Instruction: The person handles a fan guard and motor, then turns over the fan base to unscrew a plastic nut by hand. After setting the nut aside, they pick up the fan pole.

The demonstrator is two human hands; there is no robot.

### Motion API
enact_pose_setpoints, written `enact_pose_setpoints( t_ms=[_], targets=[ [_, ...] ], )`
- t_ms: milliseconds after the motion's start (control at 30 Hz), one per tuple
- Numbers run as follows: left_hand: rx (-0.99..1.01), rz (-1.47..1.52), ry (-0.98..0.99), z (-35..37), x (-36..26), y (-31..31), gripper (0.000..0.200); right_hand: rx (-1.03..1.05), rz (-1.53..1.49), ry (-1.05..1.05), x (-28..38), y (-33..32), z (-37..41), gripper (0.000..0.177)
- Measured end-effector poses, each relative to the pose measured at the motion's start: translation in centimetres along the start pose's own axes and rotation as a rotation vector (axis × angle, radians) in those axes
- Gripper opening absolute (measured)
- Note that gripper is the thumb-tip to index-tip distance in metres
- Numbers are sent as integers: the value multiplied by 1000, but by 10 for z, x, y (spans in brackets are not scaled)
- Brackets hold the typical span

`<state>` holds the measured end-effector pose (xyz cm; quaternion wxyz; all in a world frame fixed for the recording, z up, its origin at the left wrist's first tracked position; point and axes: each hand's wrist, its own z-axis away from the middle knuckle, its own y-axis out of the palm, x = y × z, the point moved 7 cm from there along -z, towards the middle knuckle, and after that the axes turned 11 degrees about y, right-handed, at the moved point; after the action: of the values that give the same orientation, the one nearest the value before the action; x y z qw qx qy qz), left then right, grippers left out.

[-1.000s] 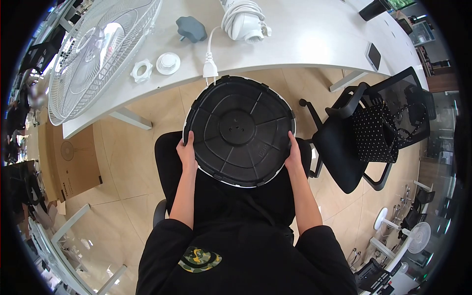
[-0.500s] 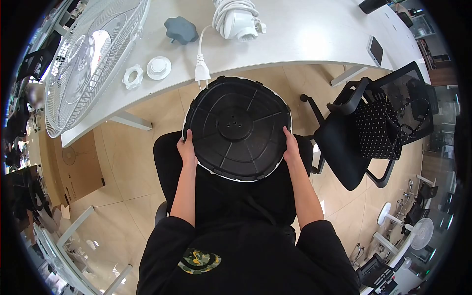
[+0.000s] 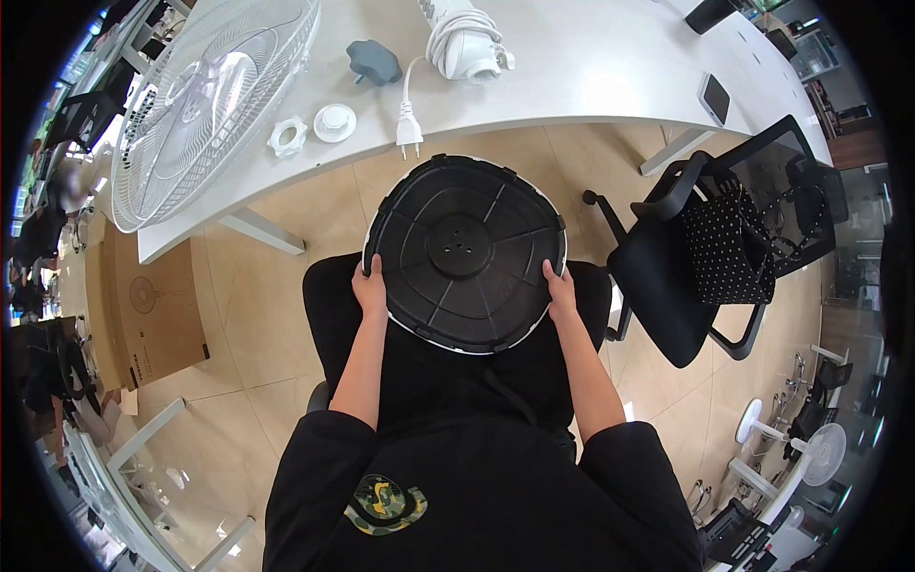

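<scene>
A round fan base (image 3: 467, 310) rests above my lap, its black ribbed underside facing up and a thin white rim showing around it. My left hand (image 3: 371, 288) grips its left edge, thumb on top and fingers hidden underneath. On the opposite edge, my right hand (image 3: 561, 289) holds it the same way. Beyond the base, on the white table (image 3: 591, 81), lie a white plug (image 3: 409, 130) and a white fan part wrapped in its cord (image 3: 467, 48). Left of these are a grey knob (image 3: 374, 62), a white round cap (image 3: 335, 123) and a white ring nut (image 3: 287, 138).
A fan grille with blades (image 3: 214, 105) overhangs the table's left edge. A phone (image 3: 714, 99) lies at the right. Beside me stands a black chair (image 3: 658, 276) with a dotted bag (image 3: 729, 248). A cardboard box (image 3: 157, 315) is on the floor at left.
The view has turned slightly, so things on the table's left side appear farther right. The fan base has tilted a little, still between both hands.
</scene>
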<state>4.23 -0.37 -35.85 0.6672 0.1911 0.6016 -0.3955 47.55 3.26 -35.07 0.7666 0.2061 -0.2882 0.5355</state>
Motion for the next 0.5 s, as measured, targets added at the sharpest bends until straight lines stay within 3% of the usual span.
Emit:
enact_pose_setpoints(
  t_ms=[300, 500],
  targets=[
    [-82, 28, 141, 5, -20, -5, 42, 49, -26, -100, 4, 2, -3, 52],
    [-142, -115, 204, 7, -23, -7, 39, -153, 22, -199, 0, 5, -8, 44]
  ],
)
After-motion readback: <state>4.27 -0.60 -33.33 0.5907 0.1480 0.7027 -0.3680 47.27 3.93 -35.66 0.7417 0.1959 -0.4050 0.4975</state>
